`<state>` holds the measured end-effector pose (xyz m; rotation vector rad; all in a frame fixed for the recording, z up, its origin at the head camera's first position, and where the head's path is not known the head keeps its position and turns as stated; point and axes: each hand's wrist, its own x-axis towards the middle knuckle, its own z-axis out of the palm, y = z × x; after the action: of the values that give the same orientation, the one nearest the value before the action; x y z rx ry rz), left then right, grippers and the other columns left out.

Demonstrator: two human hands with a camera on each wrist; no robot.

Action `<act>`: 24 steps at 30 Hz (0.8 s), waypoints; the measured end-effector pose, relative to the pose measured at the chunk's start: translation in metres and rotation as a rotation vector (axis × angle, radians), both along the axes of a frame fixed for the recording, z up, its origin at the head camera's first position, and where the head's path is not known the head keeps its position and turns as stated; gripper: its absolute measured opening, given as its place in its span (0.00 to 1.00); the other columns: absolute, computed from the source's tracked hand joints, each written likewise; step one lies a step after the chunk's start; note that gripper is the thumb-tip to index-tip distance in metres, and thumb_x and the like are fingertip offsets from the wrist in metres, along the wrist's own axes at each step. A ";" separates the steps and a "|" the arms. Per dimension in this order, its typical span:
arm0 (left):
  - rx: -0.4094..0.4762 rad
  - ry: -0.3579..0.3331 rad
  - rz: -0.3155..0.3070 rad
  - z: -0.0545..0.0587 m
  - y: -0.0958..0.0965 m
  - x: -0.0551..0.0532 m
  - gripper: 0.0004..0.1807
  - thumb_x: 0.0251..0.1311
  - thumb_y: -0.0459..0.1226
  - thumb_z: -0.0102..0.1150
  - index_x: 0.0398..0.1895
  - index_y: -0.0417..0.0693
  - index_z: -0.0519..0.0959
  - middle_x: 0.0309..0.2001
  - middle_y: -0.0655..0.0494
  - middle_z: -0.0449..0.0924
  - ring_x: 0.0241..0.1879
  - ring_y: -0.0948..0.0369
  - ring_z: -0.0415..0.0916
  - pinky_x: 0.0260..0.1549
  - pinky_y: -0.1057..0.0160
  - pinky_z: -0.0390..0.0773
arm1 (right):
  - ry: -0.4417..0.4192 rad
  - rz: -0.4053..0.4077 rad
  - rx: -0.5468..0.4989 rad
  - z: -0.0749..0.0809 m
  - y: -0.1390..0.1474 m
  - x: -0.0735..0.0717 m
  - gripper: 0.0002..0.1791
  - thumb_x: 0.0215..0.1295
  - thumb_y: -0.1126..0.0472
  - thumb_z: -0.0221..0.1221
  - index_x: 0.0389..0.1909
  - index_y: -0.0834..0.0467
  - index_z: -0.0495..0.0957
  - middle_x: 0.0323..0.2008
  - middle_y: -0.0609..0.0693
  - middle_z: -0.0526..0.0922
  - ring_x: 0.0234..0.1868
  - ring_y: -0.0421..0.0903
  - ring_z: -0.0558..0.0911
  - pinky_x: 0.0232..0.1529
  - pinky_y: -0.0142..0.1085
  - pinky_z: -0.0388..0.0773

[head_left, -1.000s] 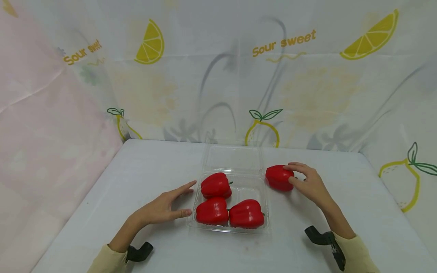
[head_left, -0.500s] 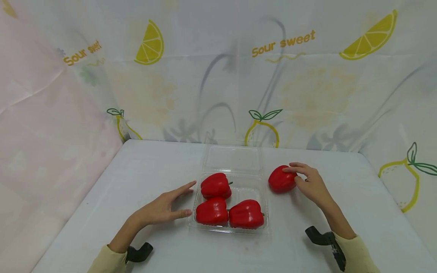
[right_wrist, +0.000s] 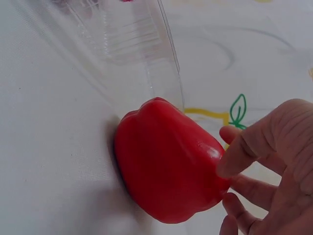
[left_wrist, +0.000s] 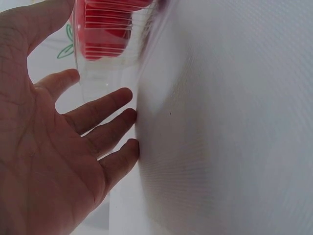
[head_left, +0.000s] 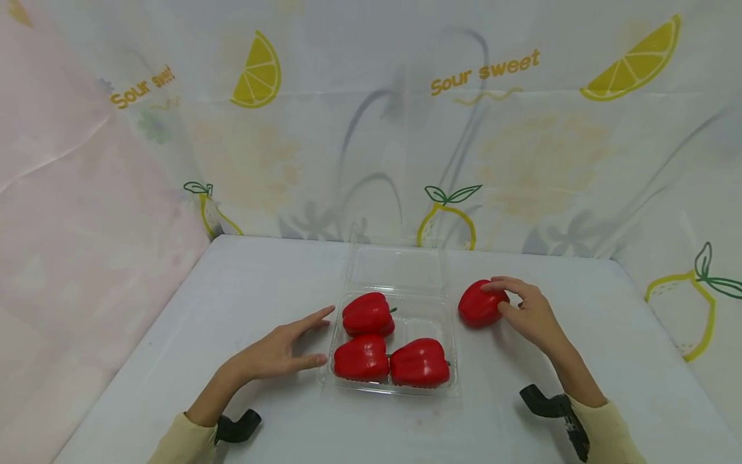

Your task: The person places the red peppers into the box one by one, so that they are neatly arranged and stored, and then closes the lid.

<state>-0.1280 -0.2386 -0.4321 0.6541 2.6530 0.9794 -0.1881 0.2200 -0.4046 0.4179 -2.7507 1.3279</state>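
Observation:
My right hand (head_left: 530, 314) pinches a red bell pepper (head_left: 480, 304) on the table, right of the clear container. In the right wrist view the thumb lies on the near side of this pepper (right_wrist: 166, 161), with fingers partly hidden behind its end. The clear plastic container (head_left: 423, 323) stands with its lid (head_left: 397, 267) folded back. Inside lie three more red bell peppers: one at back left (head_left: 368, 314), one at front left (head_left: 361, 358), one at front right (head_left: 420, 363). My left hand (head_left: 279, 351) is spread beside the container's left wall, thumb and fingertips close to it.
A white cloth covers the table (head_left: 406, 428). Behind it hangs a lemon-patterned curtain (head_left: 324, 142), with a pinkish one (head_left: 93, 258) on the left. Dark wrist mounts (head_left: 239, 426) stick out below both hands.
The right hand's bell pepper has turned and shifted slightly right, a little farther from the container. The left hand and the three peppers in the container have stayed put.

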 end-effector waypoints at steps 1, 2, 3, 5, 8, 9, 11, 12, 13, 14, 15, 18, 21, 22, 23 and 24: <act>-0.001 -0.002 0.000 0.000 0.000 0.000 0.44 0.59 0.59 0.61 0.77 0.69 0.54 0.67 0.58 0.70 0.67 0.55 0.65 0.58 0.36 0.68 | -0.011 0.000 0.007 0.001 0.001 0.000 0.21 0.62 0.74 0.50 0.53 0.60 0.82 0.60 0.64 0.74 0.64 0.65 0.67 0.53 0.66 0.70; -0.001 -0.003 0.000 0.000 0.000 0.000 0.44 0.59 0.59 0.61 0.77 0.69 0.54 0.67 0.58 0.70 0.67 0.55 0.65 0.58 0.36 0.68 | -0.020 0.001 0.016 0.001 0.001 0.000 0.21 0.62 0.73 0.52 0.54 0.60 0.81 0.61 0.64 0.74 0.64 0.65 0.67 0.52 0.67 0.69; -0.001 -0.004 0.000 0.000 0.000 0.000 0.44 0.59 0.59 0.61 0.77 0.69 0.54 0.67 0.58 0.70 0.67 0.55 0.65 0.58 0.36 0.68 | -0.025 0.005 0.023 0.002 0.002 0.001 0.21 0.62 0.72 0.53 0.54 0.59 0.81 0.62 0.64 0.74 0.64 0.65 0.66 0.52 0.68 0.69; 0.002 -0.004 -0.001 0.000 0.000 0.000 0.44 0.59 0.59 0.61 0.77 0.69 0.54 0.67 0.57 0.70 0.67 0.55 0.65 0.58 0.36 0.68 | -0.025 0.019 0.043 0.002 0.003 0.000 0.21 0.60 0.72 0.55 0.55 0.59 0.80 0.62 0.64 0.73 0.65 0.65 0.66 0.52 0.68 0.68; 0.004 0.002 -0.004 0.000 0.000 0.000 0.44 0.59 0.59 0.61 0.77 0.68 0.54 0.67 0.57 0.70 0.67 0.55 0.65 0.59 0.37 0.68 | -0.011 0.052 0.069 0.001 0.004 0.000 0.22 0.58 0.73 0.59 0.56 0.59 0.79 0.61 0.64 0.74 0.64 0.65 0.67 0.51 0.70 0.68; 0.006 0.004 -0.005 0.000 0.000 0.000 0.44 0.59 0.59 0.61 0.77 0.68 0.54 0.67 0.57 0.70 0.67 0.55 0.65 0.59 0.37 0.68 | -0.007 0.063 0.074 0.001 0.005 0.000 0.23 0.57 0.73 0.60 0.56 0.60 0.79 0.61 0.65 0.74 0.64 0.65 0.68 0.50 0.70 0.68; 0.006 0.006 -0.007 0.000 -0.001 0.000 0.44 0.59 0.59 0.61 0.77 0.68 0.54 0.67 0.57 0.70 0.67 0.55 0.65 0.59 0.37 0.68 | 0.001 0.084 0.086 0.000 0.006 0.000 0.25 0.55 0.73 0.63 0.56 0.60 0.79 0.60 0.65 0.74 0.63 0.66 0.68 0.49 0.71 0.69; 0.007 0.005 -0.007 0.000 -0.001 0.000 0.44 0.59 0.59 0.61 0.77 0.68 0.54 0.67 0.57 0.70 0.67 0.55 0.65 0.59 0.37 0.68 | 0.001 0.092 0.090 0.000 0.006 0.000 0.25 0.55 0.73 0.64 0.56 0.60 0.79 0.60 0.65 0.75 0.63 0.66 0.68 0.49 0.71 0.69; 0.007 0.004 -0.008 0.000 -0.001 0.000 0.44 0.59 0.59 0.61 0.77 0.68 0.54 0.67 0.57 0.70 0.67 0.55 0.65 0.59 0.36 0.67 | -0.003 0.099 0.092 -0.001 0.007 0.000 0.25 0.54 0.73 0.64 0.56 0.59 0.78 0.60 0.65 0.75 0.63 0.66 0.68 0.49 0.71 0.69; 0.009 0.001 -0.008 0.000 -0.001 0.000 0.44 0.59 0.59 0.61 0.77 0.68 0.54 0.67 0.57 0.70 0.67 0.55 0.65 0.59 0.36 0.67 | -0.007 0.104 0.095 -0.001 0.007 0.000 0.26 0.54 0.73 0.65 0.56 0.59 0.78 0.60 0.65 0.75 0.63 0.66 0.68 0.48 0.71 0.69; 0.009 -0.001 -0.008 0.000 -0.001 0.000 0.44 0.59 0.59 0.61 0.77 0.68 0.54 0.67 0.57 0.70 0.67 0.55 0.65 0.59 0.36 0.67 | -0.011 0.108 0.097 -0.002 0.008 0.000 0.26 0.53 0.73 0.66 0.56 0.59 0.78 0.60 0.65 0.75 0.62 0.66 0.68 0.48 0.71 0.70; 0.012 -0.009 -0.006 0.000 -0.001 0.000 0.44 0.59 0.58 0.61 0.77 0.68 0.54 0.67 0.57 0.70 0.68 0.55 0.65 0.59 0.36 0.67 | -0.023 0.108 0.101 -0.004 0.009 0.000 0.27 0.53 0.71 0.68 0.56 0.58 0.78 0.59 0.64 0.75 0.62 0.65 0.69 0.48 0.70 0.70; 0.007 -0.008 -0.005 0.000 -0.001 0.000 0.44 0.59 0.58 0.61 0.77 0.68 0.54 0.67 0.57 0.70 0.67 0.55 0.65 0.59 0.36 0.67 | -0.024 0.099 0.102 -0.005 0.010 -0.001 0.27 0.53 0.70 0.69 0.56 0.58 0.78 0.59 0.63 0.76 0.62 0.65 0.69 0.48 0.70 0.70; 0.006 -0.008 -0.006 0.001 0.000 -0.001 0.44 0.59 0.58 0.61 0.77 0.68 0.54 0.67 0.57 0.70 0.67 0.55 0.65 0.59 0.36 0.67 | -0.023 0.094 0.103 -0.005 0.010 -0.001 0.27 0.53 0.70 0.70 0.56 0.58 0.78 0.59 0.63 0.76 0.62 0.64 0.69 0.48 0.70 0.71; 0.004 -0.008 -0.006 0.001 0.000 -0.001 0.44 0.59 0.59 0.61 0.77 0.68 0.54 0.67 0.57 0.70 0.67 0.55 0.65 0.59 0.36 0.67 | -0.019 0.089 0.105 -0.006 0.010 -0.001 0.27 0.53 0.69 0.70 0.56 0.58 0.78 0.59 0.63 0.76 0.61 0.64 0.69 0.48 0.69 0.71; 0.004 -0.006 -0.006 0.001 0.000 -0.001 0.44 0.59 0.59 0.61 0.77 0.68 0.54 0.67 0.57 0.70 0.67 0.55 0.65 0.59 0.36 0.67 | -0.014 0.084 0.109 -0.006 0.010 -0.001 0.27 0.53 0.69 0.70 0.56 0.58 0.78 0.58 0.63 0.76 0.61 0.65 0.69 0.48 0.69 0.71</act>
<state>-0.1287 -0.2391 -0.4314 0.6589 2.6434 0.9831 -0.1887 0.2304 -0.4106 0.5393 -2.8561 1.2055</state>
